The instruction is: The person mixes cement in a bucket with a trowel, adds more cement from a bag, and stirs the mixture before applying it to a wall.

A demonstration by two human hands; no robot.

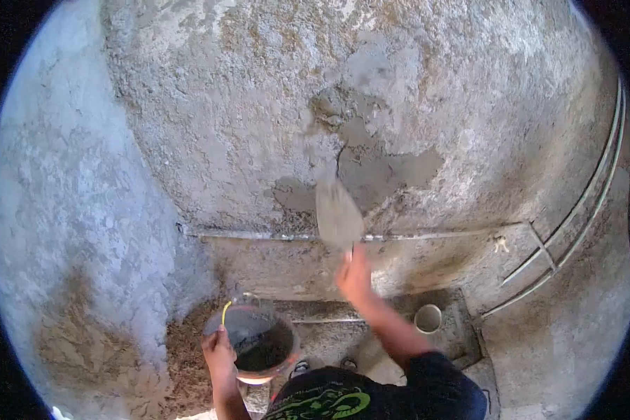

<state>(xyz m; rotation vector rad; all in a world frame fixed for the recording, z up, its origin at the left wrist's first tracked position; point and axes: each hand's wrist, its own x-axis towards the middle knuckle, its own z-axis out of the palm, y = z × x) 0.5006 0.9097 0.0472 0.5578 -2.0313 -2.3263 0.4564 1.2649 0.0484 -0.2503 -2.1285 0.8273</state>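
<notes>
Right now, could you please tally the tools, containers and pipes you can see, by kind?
Trowels: 1, in the right hand, trowel
Mortar buckets: 1, held by the left hand, bucket
Small cups: 1
Horizontal wall pipes: 1
Total: 4

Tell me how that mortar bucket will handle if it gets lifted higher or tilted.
The bucket, held at its rim by the left hand, looks partly filled with wet mortar, so probably heavy for its size. Gripped on one side only, it may tip. The mortar would likely slump rather than pour.
</notes>
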